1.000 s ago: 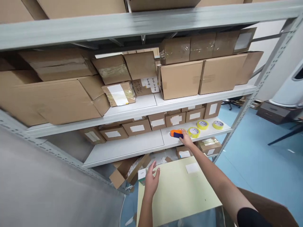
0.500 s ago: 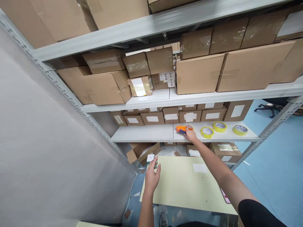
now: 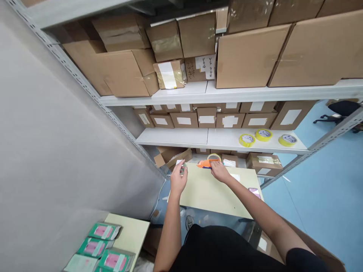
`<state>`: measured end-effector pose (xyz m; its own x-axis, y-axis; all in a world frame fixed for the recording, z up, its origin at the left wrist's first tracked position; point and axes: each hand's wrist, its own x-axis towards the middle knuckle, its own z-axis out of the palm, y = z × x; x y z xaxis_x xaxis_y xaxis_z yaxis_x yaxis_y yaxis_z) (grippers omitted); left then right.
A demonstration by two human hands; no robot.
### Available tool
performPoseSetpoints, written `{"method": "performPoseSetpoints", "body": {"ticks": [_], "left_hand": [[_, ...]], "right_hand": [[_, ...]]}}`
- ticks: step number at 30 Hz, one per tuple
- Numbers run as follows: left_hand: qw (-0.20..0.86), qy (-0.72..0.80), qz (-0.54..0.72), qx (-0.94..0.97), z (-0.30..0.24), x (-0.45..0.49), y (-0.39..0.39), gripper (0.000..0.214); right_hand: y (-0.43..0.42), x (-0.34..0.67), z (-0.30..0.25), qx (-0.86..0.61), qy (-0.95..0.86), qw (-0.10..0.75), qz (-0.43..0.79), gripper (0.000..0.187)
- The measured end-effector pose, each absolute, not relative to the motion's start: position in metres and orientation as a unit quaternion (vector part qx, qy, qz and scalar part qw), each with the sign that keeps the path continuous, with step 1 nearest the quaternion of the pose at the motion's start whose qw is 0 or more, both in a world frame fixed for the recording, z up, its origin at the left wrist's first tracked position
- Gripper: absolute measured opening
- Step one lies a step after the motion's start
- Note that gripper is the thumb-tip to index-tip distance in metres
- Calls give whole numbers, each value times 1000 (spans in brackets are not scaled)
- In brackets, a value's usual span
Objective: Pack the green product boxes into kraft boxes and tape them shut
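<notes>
My right hand (image 3: 219, 172) grips an orange tape dispenser (image 3: 205, 163) with a roll of tape on it, just above the far edge of a pale yellow table (image 3: 215, 192). My left hand (image 3: 178, 179) is closed on a small packet with a white label (image 3: 180, 164) at the table's far left corner. The two hands are close together, a little apart.
A grey metal shelf rack (image 3: 221, 139) stands behind the table, loaded with cardboard boxes (image 3: 246, 56). Three yellow tape rolls (image 3: 263, 136) lie on the lower shelf. Green and pink packets (image 3: 102, 249) lie on a second small table at the lower left. A phone (image 3: 254, 192) rests on the table's right side.
My right hand has lifted the orange dispenser off the shelf and brought it down to the table. My left hand has closed on the small packet. The view has tilted down.
</notes>
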<state>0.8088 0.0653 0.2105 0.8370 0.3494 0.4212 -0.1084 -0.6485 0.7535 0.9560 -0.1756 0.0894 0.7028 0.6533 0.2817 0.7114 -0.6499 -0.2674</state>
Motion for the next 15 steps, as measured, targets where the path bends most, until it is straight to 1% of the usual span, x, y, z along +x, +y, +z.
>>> {"method": "performPoseSetpoints", "body": {"ticks": [4,8,12,15], "left_hand": [[416,62,258,870,202,804,59,39],[412,58,230,880,192,802,48,38],[427,43,183,884,183,800,36,38],[434,45,155,886,180,797,31,39]], "right_hand": [[-205,911,19,-926,-341,162,0,32],[-247,873,-40,-961,-217,148,89,30],[-292,841,-80,-972,-45,156,170,19],[-318,824,-96,-967,32,151,204,21]]}}
